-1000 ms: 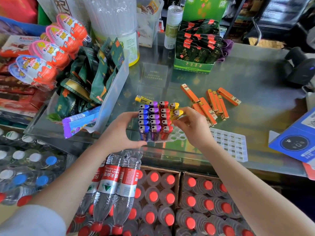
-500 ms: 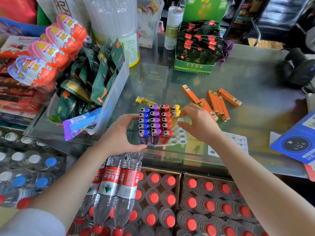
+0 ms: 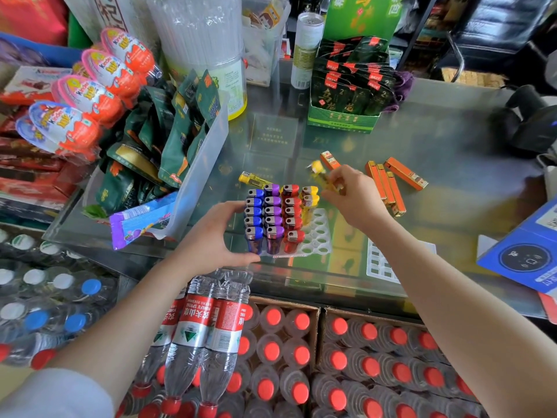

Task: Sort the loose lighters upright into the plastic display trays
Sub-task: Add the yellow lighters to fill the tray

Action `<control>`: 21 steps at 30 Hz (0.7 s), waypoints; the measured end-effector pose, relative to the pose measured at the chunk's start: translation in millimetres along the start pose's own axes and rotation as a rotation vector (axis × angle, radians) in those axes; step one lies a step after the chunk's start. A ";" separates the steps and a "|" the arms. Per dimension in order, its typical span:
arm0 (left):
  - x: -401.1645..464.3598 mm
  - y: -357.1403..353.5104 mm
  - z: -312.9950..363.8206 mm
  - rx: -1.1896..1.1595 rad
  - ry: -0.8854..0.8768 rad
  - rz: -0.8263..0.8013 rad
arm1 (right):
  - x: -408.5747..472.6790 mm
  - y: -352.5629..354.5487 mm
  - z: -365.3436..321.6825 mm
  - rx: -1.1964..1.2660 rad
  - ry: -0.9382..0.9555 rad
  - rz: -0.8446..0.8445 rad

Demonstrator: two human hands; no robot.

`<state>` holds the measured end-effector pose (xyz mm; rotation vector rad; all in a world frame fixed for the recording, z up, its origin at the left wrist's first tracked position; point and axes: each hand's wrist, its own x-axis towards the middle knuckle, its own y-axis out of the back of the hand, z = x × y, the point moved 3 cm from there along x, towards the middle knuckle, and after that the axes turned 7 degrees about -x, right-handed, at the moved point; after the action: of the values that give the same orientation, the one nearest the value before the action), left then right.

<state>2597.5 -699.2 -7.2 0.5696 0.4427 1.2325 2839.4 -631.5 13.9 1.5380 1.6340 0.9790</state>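
Note:
A clear plastic display tray (image 3: 317,240) sits on the glass counter. Rows of blue, purple and red lighters (image 3: 272,220) stand upright in it, plus two yellow ones (image 3: 309,200) at the back. My left hand (image 3: 214,236) grips the tray's left side. My right hand (image 3: 354,196) hovers just behind and right of the tray, pinching a blurred yellow lighter (image 3: 319,171). One loose yellow lighter (image 3: 252,178) lies flat behind the tray. Several orange lighters (image 3: 387,185) lie on the counter to the right. A second, empty tray (image 3: 380,263) is partly hidden under my right forearm.
A clear bin of green snack packets (image 3: 193,164) stands close left of the tray. A green box of dark sachets (image 3: 346,95) sits at the back. A blue box (image 3: 524,251) lies at the right edge. Cases of red-capped water bottles (image 3: 301,357) fill the floor below.
My right hand moved up and back from the tray's yellow column and now holds a yellow lighter in the air. My left hand stays on the tray.

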 end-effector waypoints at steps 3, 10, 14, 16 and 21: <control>1.7 -1.8 2.9 0.027 0.011 0.014 | -16.2 -0.5 8.2 0.340 -0.142 0.063; 1.2 -2.1 8.4 0.036 0.008 0.022 | -48.7 -3.2 -8.1 0.675 -0.156 0.013; 0.8 -1.3 8.4 0.030 0.006 0.021 | -53.5 -10.7 -12.6 0.476 -0.068 -0.012; 0.8 -1.2 8.3 0.031 0.010 0.020 | -54.6 -12.7 -14.7 0.346 -0.017 0.008; -0.5 -0.8 9.6 0.018 0.010 0.024 | -54.6 -10.4 -18.4 0.071 0.151 0.060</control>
<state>2603.7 -701.5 -0.2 0.5859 0.4573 1.2562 2822.2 -687.5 12.8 1.6016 1.7529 1.1032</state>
